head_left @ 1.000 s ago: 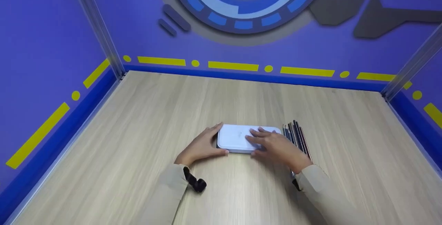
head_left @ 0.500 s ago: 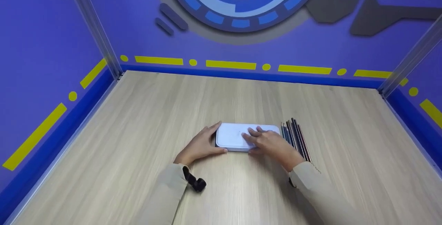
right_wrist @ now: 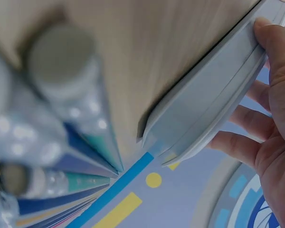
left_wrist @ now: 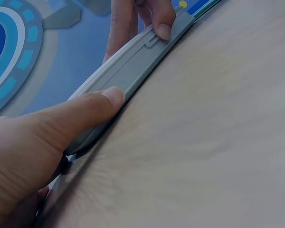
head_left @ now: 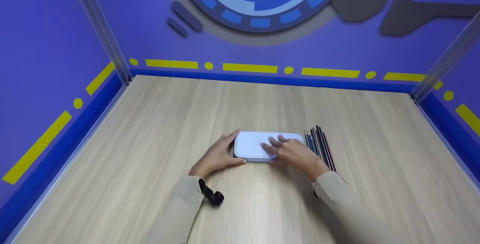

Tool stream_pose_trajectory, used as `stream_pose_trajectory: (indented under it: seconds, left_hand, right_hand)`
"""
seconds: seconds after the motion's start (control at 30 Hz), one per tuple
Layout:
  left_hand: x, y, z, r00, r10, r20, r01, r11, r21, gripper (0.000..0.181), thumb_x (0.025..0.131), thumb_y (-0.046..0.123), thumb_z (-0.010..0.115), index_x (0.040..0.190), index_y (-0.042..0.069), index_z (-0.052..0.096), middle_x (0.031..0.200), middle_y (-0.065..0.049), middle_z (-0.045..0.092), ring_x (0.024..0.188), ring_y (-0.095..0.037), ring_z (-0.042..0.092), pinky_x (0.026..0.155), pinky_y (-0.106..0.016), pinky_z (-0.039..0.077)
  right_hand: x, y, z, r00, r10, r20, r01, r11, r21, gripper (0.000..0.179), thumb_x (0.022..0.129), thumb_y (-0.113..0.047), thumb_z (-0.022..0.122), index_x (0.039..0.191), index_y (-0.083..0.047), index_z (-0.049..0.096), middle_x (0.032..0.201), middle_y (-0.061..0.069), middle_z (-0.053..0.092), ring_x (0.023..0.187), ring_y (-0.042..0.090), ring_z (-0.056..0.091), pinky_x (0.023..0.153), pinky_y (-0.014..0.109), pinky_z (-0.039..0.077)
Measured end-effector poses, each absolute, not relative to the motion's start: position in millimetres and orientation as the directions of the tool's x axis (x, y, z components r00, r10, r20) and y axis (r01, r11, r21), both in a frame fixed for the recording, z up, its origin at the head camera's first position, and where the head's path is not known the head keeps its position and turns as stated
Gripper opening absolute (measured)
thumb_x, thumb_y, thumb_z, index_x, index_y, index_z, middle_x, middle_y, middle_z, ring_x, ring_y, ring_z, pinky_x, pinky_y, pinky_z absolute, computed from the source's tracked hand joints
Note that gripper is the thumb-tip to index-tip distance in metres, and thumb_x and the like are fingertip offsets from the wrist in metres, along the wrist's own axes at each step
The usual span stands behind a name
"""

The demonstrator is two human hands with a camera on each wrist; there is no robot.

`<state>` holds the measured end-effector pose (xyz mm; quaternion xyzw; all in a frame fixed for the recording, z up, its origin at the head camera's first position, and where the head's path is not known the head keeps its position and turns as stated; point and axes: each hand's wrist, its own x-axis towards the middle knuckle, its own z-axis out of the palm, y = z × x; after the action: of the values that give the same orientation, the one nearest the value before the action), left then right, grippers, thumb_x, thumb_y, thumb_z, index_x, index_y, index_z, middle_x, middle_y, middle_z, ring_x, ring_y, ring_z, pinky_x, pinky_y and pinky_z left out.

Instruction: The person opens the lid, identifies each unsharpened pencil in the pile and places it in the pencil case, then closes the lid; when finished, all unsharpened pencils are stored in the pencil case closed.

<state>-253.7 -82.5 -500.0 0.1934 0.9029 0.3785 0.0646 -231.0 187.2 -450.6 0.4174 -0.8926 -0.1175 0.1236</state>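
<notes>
A flat pencil case with a white lid and grey sides lies on the table, its lid down. My left hand grips its left end, thumb along the near side and fingers round the far corner. Over the right half of the lid lies my right hand, fingers spread on top and thumb against the near side. The left wrist view has that thumb right at a small latch-like tab on the grey side. What is inside the case is hidden.
Several pencils lie side by side just right of the case, partly behind the right wrist. In the right wrist view their blunt ends are close to the camera. Blue-purple panels border the wooden table at the back and sides.
My right hand has slid slightly left on the lid, showing more of the pencils. The left hand and the case stay almost still; the head view has shifted a little.
</notes>
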Motion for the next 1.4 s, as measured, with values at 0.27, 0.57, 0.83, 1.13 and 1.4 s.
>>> stream_pose_trajectory:
  seconds: [0.27,0.57,0.83,1.13,1.4]
  left_hand:
    - [-253,-81,-500,-0.926,0.378,0.01,0.273,0.652,0.708,0.105,0.071,0.048,0.081,0.154,0.018,0.024,0.154,-0.012,0.034,0.143,-0.046,0.02,0.115,-0.056,0.023]
    - [-253,-80,-497,-0.93,0.367,-0.01,0.248,0.647,0.721,0.105,0.071,0.048,0.081,0.154,0.018,0.023,0.154,-0.012,0.034,0.144,-0.044,0.018,0.116,-0.055,0.021]
    - [-253,-79,-497,-0.931,0.366,-0.013,0.246,0.651,0.718,0.107,0.071,0.045,0.082,0.154,0.016,0.023,0.154,-0.012,0.034,0.144,-0.044,0.019,0.116,-0.055,0.022]
    - [-252,-80,-499,-0.932,0.362,-0.028,0.228,0.643,0.732,0.109,0.071,0.047,0.082,0.155,0.017,0.02,0.156,-0.014,0.03,0.145,-0.043,0.016,0.117,-0.055,0.018]
    - [-253,-80,-499,-0.933,0.359,-0.039,0.215,0.641,0.737,0.112,0.069,0.049,0.082,0.155,0.019,0.017,0.157,-0.014,0.028,0.146,-0.04,0.014,0.118,-0.054,0.017]
  right_hand:
    - [-230,188,-452,-0.597,-0.793,0.122,-0.702,0.59,0.399,0.059,0.086,-0.029,0.068,0.141,-0.021,0.05,0.137,0.009,0.056,0.112,0.032,0.063,0.066,0.03,0.058]
    - [-230,189,-451,-0.578,-0.808,0.112,-0.706,0.564,0.429,0.064,0.082,-0.018,0.073,0.141,-0.021,0.05,0.135,0.01,0.058,0.109,0.032,0.065,0.064,0.031,0.058]
    - [-231,190,-448,-0.556,-0.823,0.117,-0.717,0.546,0.433,0.067,0.078,-0.017,0.076,0.141,-0.021,0.05,0.133,0.01,0.06,0.106,0.03,0.067,0.062,0.032,0.058]
    - [-234,194,-445,-0.539,-0.815,0.214,-0.78,0.579,0.24,0.049,0.085,-0.034,0.07,0.132,-0.024,0.06,0.125,0.008,0.065,0.104,0.028,0.068,0.078,0.034,0.058]
    - [-234,203,-433,-0.59,-0.773,0.233,-0.781,0.619,0.077,0.039,0.092,-0.032,0.063,0.128,-0.017,0.064,0.124,0.007,0.066,0.109,0.023,0.067,0.086,0.035,0.055]
